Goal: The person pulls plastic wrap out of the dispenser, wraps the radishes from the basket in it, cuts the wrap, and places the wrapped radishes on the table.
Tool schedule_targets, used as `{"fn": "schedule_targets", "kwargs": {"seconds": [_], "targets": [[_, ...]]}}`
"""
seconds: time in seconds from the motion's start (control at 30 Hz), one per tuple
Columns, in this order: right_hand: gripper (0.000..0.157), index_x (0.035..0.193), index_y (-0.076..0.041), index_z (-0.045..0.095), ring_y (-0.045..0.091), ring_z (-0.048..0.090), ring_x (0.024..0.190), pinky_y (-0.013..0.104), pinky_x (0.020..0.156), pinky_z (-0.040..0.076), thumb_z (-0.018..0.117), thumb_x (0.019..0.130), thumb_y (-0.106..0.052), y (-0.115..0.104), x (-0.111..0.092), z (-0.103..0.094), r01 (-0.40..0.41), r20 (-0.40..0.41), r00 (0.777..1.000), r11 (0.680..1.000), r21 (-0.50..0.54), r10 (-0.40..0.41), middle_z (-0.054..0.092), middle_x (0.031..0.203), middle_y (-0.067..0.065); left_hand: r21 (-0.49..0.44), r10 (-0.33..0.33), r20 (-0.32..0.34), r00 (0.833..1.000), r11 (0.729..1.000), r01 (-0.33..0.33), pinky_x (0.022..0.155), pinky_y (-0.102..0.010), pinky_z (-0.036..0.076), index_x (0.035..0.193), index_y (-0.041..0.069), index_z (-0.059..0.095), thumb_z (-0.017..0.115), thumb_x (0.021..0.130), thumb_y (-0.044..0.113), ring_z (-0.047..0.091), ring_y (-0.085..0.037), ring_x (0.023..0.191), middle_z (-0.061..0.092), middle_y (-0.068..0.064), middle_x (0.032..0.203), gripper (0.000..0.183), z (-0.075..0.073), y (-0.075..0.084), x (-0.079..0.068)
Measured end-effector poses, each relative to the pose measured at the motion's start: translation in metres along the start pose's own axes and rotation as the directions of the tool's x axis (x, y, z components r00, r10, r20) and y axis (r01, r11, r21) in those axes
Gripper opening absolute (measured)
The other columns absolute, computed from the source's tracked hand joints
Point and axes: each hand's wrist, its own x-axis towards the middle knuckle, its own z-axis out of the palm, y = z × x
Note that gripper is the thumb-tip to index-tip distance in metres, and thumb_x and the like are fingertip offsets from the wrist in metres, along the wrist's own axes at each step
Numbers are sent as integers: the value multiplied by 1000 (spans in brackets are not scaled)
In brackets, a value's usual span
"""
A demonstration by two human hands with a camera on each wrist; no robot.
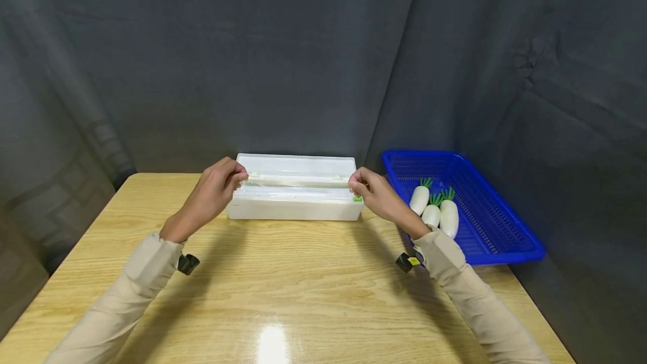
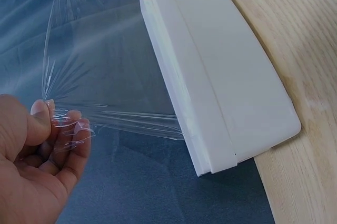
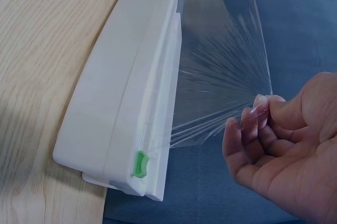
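Observation:
A white cling film dispenser box [image 1: 295,210] stands at the table's far edge with its lid [image 1: 298,162] raised. Clear cling film [image 2: 113,56] stretches taut from the box, creased toward both hands. My left hand [image 1: 216,190] pinches one corner of the film between thumb and fingers, over the box's left end. At the right end, my right hand [image 1: 375,192] pinches the other corner the same way. A green slider [image 3: 140,164] shows on the box's right end in the right wrist view.
A blue plastic basket [image 1: 497,206] sits at the right of the wooden table [image 1: 303,285]. It holds three white radishes [image 1: 449,219] with green tops, partly hidden by the right forearm. Dark curtains [image 1: 253,60] hang behind the table and along its sides.

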Motion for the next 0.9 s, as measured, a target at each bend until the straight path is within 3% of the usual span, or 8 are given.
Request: {"fn": "schedule_targets", "kwargs": {"seconds": [0.9], "targets": [[13,99,2,59,22,50,73,24,64,40,52,109,-2,-9,-6,-8,-6,29,1000,998,69,4,59,86,12,-62,-66,32,997,996,67,62,-21,45,97,0,66,62,103,3,53,-16,72,58,-7,86,8,-9,10,-1]]}}
